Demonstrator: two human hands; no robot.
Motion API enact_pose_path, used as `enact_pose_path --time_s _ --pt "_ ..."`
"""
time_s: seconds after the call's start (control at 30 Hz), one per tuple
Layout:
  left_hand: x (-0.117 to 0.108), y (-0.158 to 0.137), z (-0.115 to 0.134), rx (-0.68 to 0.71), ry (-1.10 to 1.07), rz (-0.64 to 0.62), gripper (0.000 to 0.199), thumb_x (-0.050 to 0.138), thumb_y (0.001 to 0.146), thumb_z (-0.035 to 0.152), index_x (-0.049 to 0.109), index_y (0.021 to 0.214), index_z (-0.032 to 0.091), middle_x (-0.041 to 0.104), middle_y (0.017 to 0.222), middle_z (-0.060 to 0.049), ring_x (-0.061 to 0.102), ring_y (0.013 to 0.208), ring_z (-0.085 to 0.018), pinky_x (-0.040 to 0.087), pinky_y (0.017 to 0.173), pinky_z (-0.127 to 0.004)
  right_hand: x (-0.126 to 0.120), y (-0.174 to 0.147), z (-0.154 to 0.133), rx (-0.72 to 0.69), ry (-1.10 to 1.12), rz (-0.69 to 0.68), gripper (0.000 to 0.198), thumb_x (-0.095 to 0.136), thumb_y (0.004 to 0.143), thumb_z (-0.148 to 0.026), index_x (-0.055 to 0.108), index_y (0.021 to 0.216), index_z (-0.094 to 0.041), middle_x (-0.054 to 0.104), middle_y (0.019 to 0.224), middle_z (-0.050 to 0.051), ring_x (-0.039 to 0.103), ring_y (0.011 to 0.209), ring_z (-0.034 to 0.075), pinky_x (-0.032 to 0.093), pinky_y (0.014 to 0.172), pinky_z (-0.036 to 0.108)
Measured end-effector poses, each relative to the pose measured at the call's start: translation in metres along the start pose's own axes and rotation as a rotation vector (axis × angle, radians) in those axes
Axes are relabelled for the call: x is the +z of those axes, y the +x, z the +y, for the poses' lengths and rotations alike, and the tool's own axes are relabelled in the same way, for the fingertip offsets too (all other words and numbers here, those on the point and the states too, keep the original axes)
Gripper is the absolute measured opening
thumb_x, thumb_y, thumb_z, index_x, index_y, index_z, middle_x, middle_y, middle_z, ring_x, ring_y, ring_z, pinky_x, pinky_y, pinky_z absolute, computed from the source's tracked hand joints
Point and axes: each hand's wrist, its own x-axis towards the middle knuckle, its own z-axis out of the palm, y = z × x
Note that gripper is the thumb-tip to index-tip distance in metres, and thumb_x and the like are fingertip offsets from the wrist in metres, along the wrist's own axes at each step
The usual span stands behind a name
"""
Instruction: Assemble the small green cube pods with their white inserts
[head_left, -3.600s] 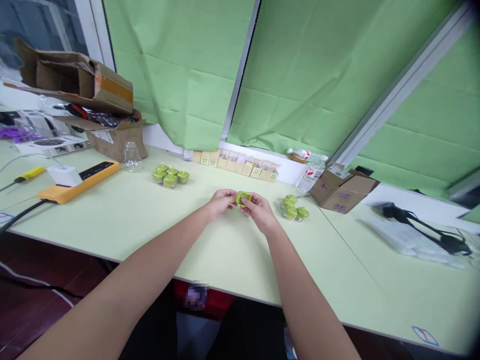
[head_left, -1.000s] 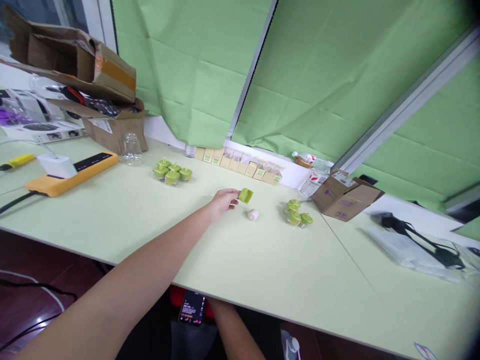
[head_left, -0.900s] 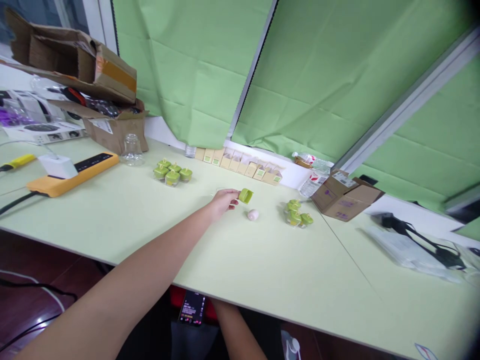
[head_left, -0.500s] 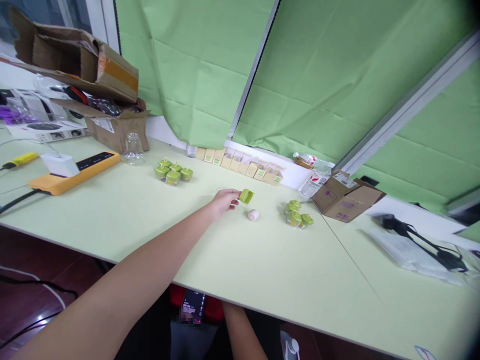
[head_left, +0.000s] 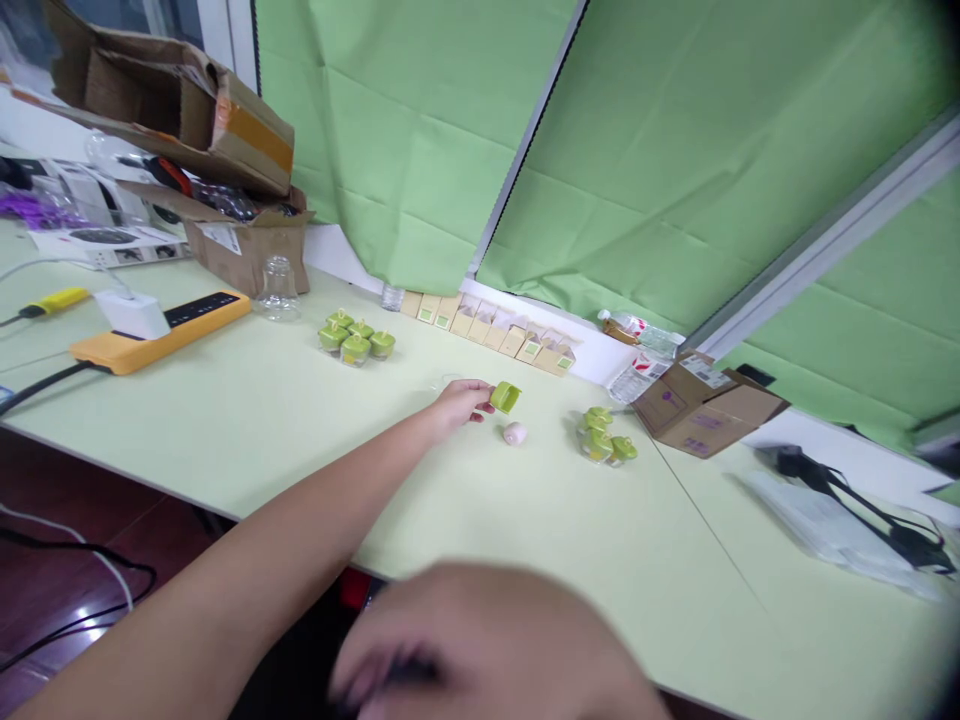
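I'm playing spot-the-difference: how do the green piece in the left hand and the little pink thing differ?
The green piece is boxy; the pink thing is rounded. The left hand holds the green piece; the pink thing lies on the table. Both are small.

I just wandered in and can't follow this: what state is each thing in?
Left hand: pinching green cap
Green cap: tilted, hollow side showing
Right hand: blurred, grip unclear
Pale pink lump: lying loose
Green-lidded cups: closed
Green curtains: drawn
Upper cardboard box: open
Lower cardboard box: open, filled
White charger: plugged into power strip
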Motion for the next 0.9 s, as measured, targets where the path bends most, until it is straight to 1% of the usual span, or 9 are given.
enact_pose_path --time_s 0.07,0.13,0.17,0.2,0.23,0.33,0.47,0.67,0.9 --pt "0.000 -0.001 0.001 0.022 -0.015 -0.012 0.015 0.072 0.075 0.028 0.069 0.080 0.014 0.069 0.083 -0.007 0.064 0.077 -0.017 0.045 0.068 -0.028 -0.046 -0.020 0.000 0.024 -0.103 0.568 0.023 0.055 0.091 -0.039 0.071 0.100 -0.025 0.071 0.093 0.002 0.067 0.085 0.017 0.051 0.079 0.027" --pt "0.000 -0.001 0.003 0.040 -0.017 -0.021 0.014 0.071 0.077 0.027 0.068 0.080 0.013 0.070 0.085 -0.008 0.065 0.078 -0.018 0.047 0.070 -0.030 -0.086 -0.031 0.031 0.103 -0.269 1.254 0.030 0.050 0.093 -0.043 0.070 0.092 -0.022 0.068 0.084 0.005 0.062 0.076 0.019 0.050 0.074 0.032" --pt "0.000 -0.001 0.003 0.047 -0.015 -0.019 0.015 0.071 0.077 0.028 0.067 0.080 0.014 0.070 0.087 -0.008 0.066 0.079 -0.018 0.048 0.070 -0.030 -0.101 -0.033 0.054 0.200 -0.385 1.483 0.031 0.049 0.093 -0.044 0.070 0.096 -0.020 0.067 0.087 0.008 0.061 0.080 0.022 0.050 0.078 0.036" --pt "0.000 0.000 0.004 0.050 -0.013 -0.014 0.015 0.070 0.078 0.028 0.067 0.081 0.014 0.070 0.089 -0.009 0.067 0.079 -0.018 0.049 0.070 -0.030 -0.111 -0.034 0.079 0.287 -0.501 1.603 0.032 0.051 0.092 -0.044 0.069 0.101 -0.019 0.066 0.093 0.010 0.061 0.087 0.024 0.048 0.084 0.039" --pt "0.001 0.000 0.004 0.054 -0.009 -0.003 0.014 0.069 0.079 0.028 0.066 0.081 0.014 0.070 0.089 -0.009 0.067 0.079 -0.018 0.049 0.070 -0.031 -0.118 -0.034 0.102 0.357 -0.602 1.610 0.035 0.054 0.090 -0.044 0.068 0.107 -0.017 0.065 0.101 0.014 0.060 0.096 0.027 0.046 0.090 0.042" --pt "0.001 0.002 0.004 0.073 0.040 0.049 0.011 0.062 0.085 0.025 0.062 0.079 0.015 0.068 0.084 -0.007 0.067 0.076 -0.017 0.050 0.066 -0.029 -0.121 -0.031 0.150 0.565 -0.721 1.395 0.041 0.056 0.089 -0.046 0.066 0.115 -0.015 0.062 0.114 0.019 0.056 0.110 0.032 0.041 0.098 0.043" --pt "0.001 0.001 0.002 0.100 0.179 0.093 0.014 0.057 0.088 0.021 0.058 0.076 0.015 0.064 0.080 -0.005 0.066 0.074 -0.015 0.049 0.061 -0.026 -0.115 -0.027 0.156 0.688 -0.703 1.200 0.031 0.051 0.092 -0.042 0.068 0.098 -0.016 0.065 0.098 0.016 0.061 0.097 0.027 0.042 0.087 0.036" --pt "-0.002 0.001 -0.005 0.103 0.247 0.085 0.016 0.061 0.087 0.023 0.056 0.074 0.015 0.063 0.076 -0.004 0.065 0.072 -0.015 0.051 0.062 -0.025 -0.117 -0.027 0.155 0.526 -0.632 1.302 0.034 0.045 0.095 -0.045 0.063 0.101 -0.017 0.064 0.096 0.012 0.061 0.087 0.022 0.044 0.078 0.032" --pt "-0.010 0.011 -0.015 0.146 0.317 0.083 0.020 0.066 0.083 0.033 0.059 0.076 0.016 0.064 0.079 -0.004 0.064 0.071 -0.015 0.051 0.064 -0.027 -0.125 -0.020 0.170 0.291 -0.066 1.495 0.046 0.065 0.077 -0.050 0.063 0.111 -0.020 0.069 0.092 0.004 0.064 0.078 0.019 0.051 0.071 0.031"
